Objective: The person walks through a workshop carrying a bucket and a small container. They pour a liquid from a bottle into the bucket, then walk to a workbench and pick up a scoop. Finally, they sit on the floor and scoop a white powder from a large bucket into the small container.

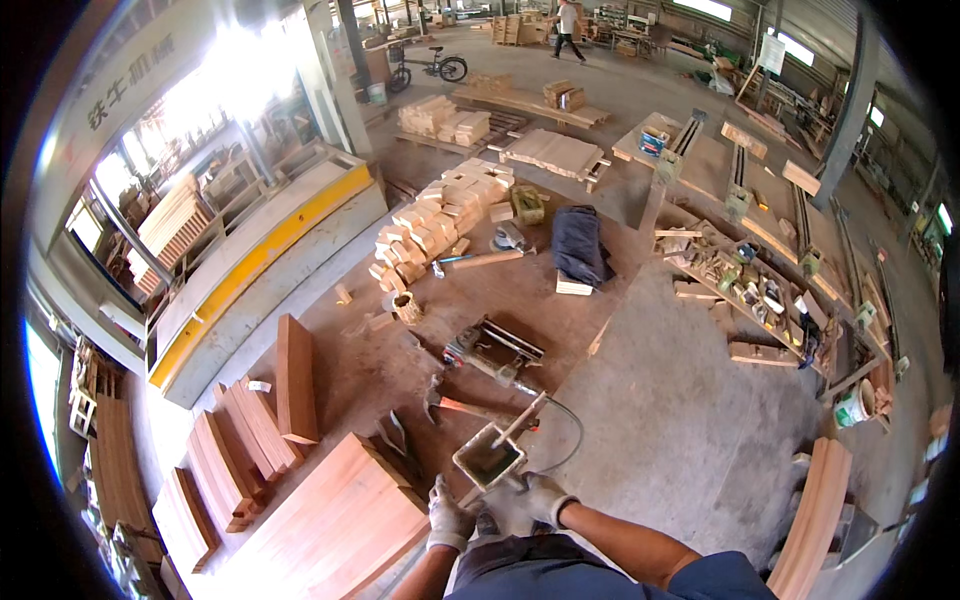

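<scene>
My right hand point(547, 498), in a pale work glove, grips a small square open box point(489, 457) by its near right corner. The box has light, crusted rims and a dark inside. A flat wooden stick point(521, 420) leans in it and sticks out past the far right rim. Left of the box, my left hand point(450, 516), gloved too, is beside the end of a stack of reddish planks point(345, 510). One finger points up and the others show only partly; nothing shows in it. A thin wooden strip point(470, 495) is between this hand and the box.
Beyond the box lie a hammer point(465, 407), pliers point(398, 436) and a power tool point(495, 347) with a cord. Small wood blocks point(440, 220) are piled farther off, near a dark folded cloth point(580, 245). A yellow-edged machine point(265, 285) stands left, a cluttered rack point(760, 290) right. A person point(568, 28) walks far back.
</scene>
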Demonstrator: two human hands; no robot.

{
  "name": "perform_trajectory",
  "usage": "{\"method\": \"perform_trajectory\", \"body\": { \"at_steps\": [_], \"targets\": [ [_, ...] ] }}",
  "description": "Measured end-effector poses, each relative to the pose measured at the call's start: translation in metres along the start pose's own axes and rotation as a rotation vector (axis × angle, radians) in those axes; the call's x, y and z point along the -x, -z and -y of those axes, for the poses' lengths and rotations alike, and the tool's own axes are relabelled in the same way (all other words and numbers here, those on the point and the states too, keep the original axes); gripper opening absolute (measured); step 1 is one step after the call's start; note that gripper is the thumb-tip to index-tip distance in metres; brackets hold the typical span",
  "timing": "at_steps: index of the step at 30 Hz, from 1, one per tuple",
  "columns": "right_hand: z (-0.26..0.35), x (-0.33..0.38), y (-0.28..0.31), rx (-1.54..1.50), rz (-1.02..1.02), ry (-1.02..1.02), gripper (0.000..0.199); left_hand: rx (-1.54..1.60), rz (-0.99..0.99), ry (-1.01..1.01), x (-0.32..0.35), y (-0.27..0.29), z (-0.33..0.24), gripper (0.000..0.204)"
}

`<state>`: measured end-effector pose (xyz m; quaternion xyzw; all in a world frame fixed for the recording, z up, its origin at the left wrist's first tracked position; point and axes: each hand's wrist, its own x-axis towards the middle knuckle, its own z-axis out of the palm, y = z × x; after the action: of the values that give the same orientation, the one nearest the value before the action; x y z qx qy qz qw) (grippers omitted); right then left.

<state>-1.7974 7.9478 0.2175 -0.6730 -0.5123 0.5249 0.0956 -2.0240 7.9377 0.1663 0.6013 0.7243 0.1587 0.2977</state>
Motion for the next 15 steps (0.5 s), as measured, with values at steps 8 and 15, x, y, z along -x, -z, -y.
{"method": "perform_trajectory", "body": {
  "at_steps": [8,15],
  "targets": [
    [-0.010,-0.010,-0.008,0.090,0.055,0.057,0.060,-0.174,0.138,-0.139,-0.058,-0.020,0.010,0.086],
    [-0.017,-0.005,-0.013,0.140,-0.033,0.024,0.058,-0.635,0.440,-0.476,-0.103,-0.039,0.012,0.060]
  ]
}}
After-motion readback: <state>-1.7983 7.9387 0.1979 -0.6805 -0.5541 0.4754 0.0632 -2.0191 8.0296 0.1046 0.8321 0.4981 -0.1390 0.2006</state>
